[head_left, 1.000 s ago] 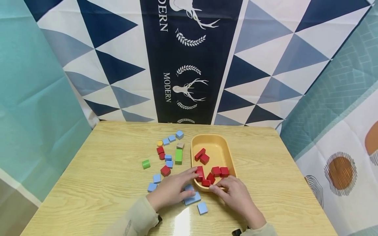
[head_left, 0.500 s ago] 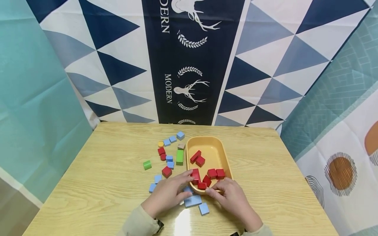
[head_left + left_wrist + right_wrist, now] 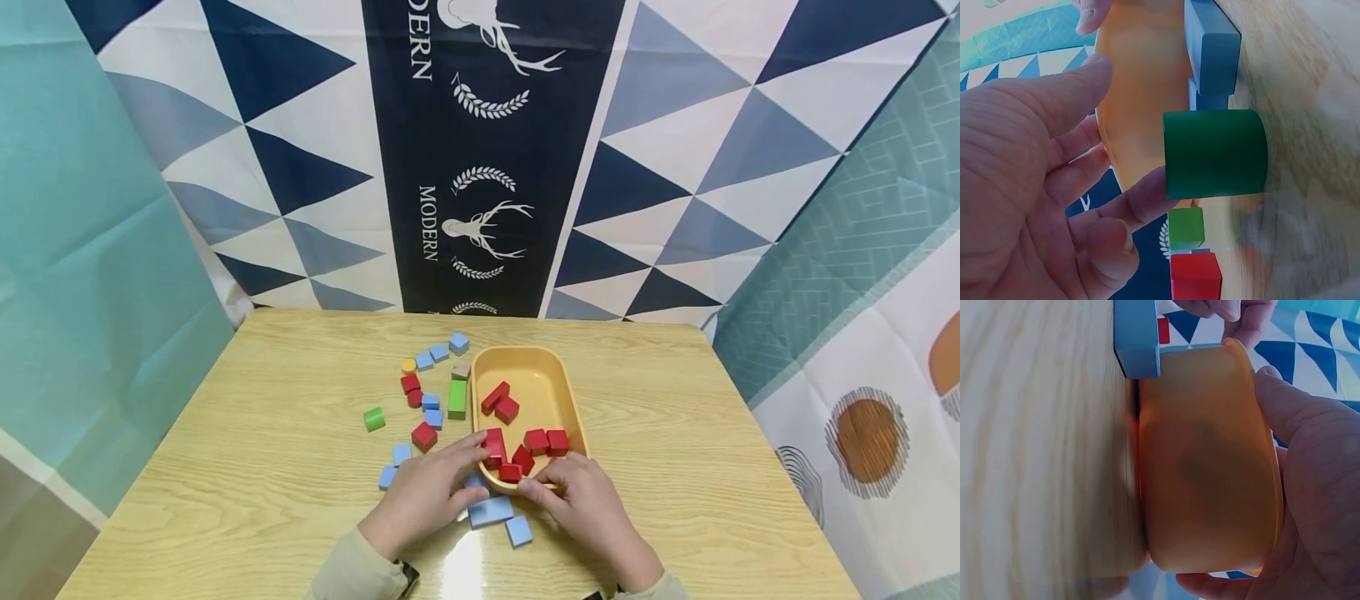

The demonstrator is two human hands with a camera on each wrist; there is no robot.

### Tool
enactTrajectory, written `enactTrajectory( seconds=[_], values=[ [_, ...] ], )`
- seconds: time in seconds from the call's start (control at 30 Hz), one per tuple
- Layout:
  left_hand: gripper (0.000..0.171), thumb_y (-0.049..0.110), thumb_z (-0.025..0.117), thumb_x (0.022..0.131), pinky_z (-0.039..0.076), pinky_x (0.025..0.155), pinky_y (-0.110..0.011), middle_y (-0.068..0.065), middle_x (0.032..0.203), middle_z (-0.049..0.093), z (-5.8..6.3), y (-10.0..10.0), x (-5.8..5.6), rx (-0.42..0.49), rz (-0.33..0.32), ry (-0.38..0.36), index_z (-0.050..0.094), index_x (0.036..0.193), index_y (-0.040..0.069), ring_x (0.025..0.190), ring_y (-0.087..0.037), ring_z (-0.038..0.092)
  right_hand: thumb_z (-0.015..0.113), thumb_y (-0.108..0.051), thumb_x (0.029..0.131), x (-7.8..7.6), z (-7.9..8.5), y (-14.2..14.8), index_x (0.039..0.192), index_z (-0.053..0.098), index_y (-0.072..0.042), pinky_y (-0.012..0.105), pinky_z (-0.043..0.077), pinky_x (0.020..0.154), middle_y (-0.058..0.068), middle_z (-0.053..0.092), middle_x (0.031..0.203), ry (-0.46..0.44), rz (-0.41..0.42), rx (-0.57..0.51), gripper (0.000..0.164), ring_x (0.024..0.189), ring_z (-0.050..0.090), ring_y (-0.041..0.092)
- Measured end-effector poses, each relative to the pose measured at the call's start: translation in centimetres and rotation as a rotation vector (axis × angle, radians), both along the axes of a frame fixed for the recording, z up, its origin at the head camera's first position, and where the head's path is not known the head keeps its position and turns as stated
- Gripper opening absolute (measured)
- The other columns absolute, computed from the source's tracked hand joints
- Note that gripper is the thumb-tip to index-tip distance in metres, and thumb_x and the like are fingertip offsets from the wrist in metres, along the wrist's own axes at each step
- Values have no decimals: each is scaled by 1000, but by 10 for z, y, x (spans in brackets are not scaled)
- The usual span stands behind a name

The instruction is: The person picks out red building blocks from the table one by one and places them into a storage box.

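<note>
A yellow-orange plastic tray (image 3: 558, 392) stands on the wooden table, with several red toy blocks (image 3: 507, 409) inside. My left hand (image 3: 425, 487) holds the tray's front left corner. Its fingers (image 3: 1088, 165) reach over the rim, while its thumb (image 3: 1094, 78) lies at the near side. The right hand (image 3: 588, 500) grips the front right corner. Its thumb (image 3: 1279, 403) is at the rim, and one lower finger (image 3: 1210, 586) shows past the far side. In the left wrist view, a green cylinder (image 3: 1216, 153) appears in front of the tray's outer wall. The fingers partly hide the tray's front edge.
Left of the tray lie several blue blocks (image 3: 431, 402), a long green block (image 3: 457, 400), loose red blocks (image 3: 424, 437) and a yellow disc (image 3: 408, 366). A long blue block (image 3: 490, 512) and a blue square block (image 3: 519, 531) lie before the tray. A patterned cloth (image 3: 480, 167) hangs behind the table.
The tray has slid a little to the left with the red blocks inside, both hands moving along with it. Over the last half second hardly anything differs.
</note>
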State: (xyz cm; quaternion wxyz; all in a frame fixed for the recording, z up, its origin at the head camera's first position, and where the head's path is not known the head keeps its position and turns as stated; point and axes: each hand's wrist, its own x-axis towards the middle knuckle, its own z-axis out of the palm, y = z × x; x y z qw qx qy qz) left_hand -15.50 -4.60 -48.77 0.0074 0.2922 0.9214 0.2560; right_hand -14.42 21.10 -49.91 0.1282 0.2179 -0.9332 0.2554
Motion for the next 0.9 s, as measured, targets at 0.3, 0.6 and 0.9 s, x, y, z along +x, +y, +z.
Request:
enactTrajectory(
  seconds=[0.3, 0.6, 0.9],
  values=[
    [57, 47, 67, 91, 56, 81, -43, 7, 152, 36, 4, -4, 3, 1, 16, 38, 56, 140, 20, 126, -14, 44, 71, -50, 86, 2, 1, -3, 76, 75, -29, 28, 46, 62, -25, 57, 72, 6, 13, -6, 23, 73, 47, 2],
    [59, 45, 72, 88, 54, 83, -54, -1, 151, 40, 12, -80, -6, 8, 279, 194, 57, 138, 18, 123, -26, 48, 75, -36, 88, 11, 15, 17, 104, 74, -17, 42, 55, 79, -8, 66, 102, -57, -50, -155, 25, 94, 55, 9],
    [62, 36, 72, 91, 37, 97, -67, -20, 149, 38, 10, -169, -1, 27, 455, 157, 52, 139, 2, 126, -43, 38, 72, -30, 92, -3, 18, 74, 129, 60, -2, 64, 38, 95, 17, 58, 129, -5, -203, -161, 48, 122, 44, 36]
  ],
)
